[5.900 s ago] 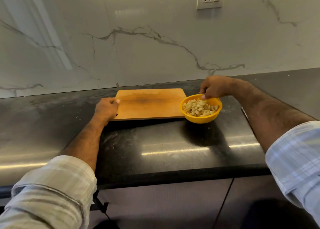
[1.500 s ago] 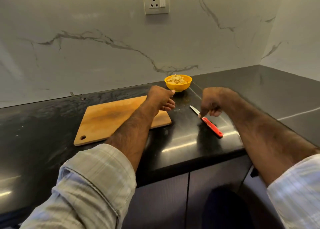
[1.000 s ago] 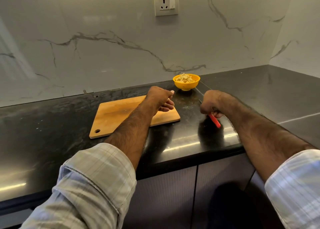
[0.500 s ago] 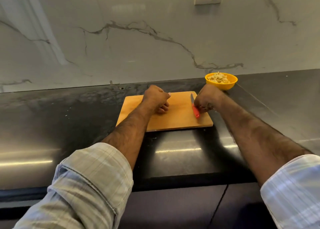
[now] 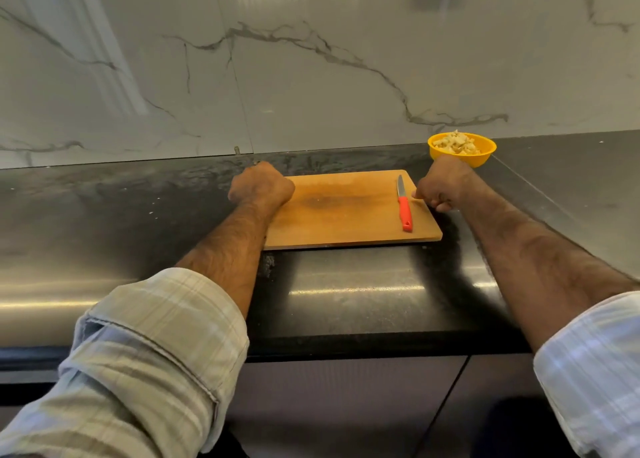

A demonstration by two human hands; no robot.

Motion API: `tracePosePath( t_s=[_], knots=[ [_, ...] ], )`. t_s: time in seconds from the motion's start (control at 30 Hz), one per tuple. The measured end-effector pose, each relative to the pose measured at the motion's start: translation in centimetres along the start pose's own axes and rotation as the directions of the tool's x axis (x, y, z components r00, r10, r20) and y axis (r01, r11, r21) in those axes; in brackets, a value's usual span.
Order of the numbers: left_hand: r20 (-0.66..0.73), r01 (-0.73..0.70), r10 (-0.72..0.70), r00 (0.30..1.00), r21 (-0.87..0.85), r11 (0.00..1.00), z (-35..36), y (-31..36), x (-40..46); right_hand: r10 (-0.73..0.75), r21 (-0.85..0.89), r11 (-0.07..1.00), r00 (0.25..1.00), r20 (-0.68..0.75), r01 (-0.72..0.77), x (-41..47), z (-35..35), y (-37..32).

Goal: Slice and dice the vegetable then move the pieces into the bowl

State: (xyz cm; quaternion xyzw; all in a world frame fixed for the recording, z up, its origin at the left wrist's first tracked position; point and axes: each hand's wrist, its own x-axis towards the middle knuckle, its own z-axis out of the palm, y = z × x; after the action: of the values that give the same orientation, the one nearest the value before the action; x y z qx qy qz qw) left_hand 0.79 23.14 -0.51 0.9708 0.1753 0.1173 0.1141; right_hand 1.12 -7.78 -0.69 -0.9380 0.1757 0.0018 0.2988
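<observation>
While the diced vegetable pieces (image 5: 456, 142) sit heaped, pale and chunky, in the yellow bowl (image 5: 462, 158) at one o'clock from the cutting board (image 5: 346, 211), the red-handled knife (image 5: 403, 204) lies free, blade toward twelve. Nearer it, at its three o'clock, the right hand (image 5: 441, 185) is curled on the board's edge, holding nothing visible; the left hand (image 5: 260, 185) is fisted at the board's nine o'clock end, its grip impossible to tell.

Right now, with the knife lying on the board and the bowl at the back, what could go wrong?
1. The knife lies loose near the right edge of the cutting board, beside the right hand; shifting the board could slide it off.
2. Both hands, left hand included, sit at the board's ends, so a push could drive its far corner toward the yellow bowl close behind.
3. The diced pieces are heaped above the bowl's rim; a knock could spill them.
</observation>
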Motion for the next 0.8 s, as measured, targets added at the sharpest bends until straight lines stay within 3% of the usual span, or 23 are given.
tracePosePath(
  t_s=[0.4,0.6,0.8],
  knots=[
    [0.029,-0.033,0.033,0.999,0.001,0.999,0.1,-1.8,-0.4,0.007,-0.152,0.988,1.0,0.005,-0.007,-0.5,-0.1,-0.4],
    [0.038,-0.059,0.059,0.998,-0.01,0.998,0.3,-0.9,-1.2,-0.186,-0.384,0.917,0.97,-0.16,0.113,-1.6,-0.1,-0.9],
    [0.042,-0.072,0.074,0.996,-0.035,0.997,0.2,-0.9,-1.8,-0.114,-0.418,0.904,0.993,-0.036,0.088,-2.3,0.1,-1.8]
  ],
)
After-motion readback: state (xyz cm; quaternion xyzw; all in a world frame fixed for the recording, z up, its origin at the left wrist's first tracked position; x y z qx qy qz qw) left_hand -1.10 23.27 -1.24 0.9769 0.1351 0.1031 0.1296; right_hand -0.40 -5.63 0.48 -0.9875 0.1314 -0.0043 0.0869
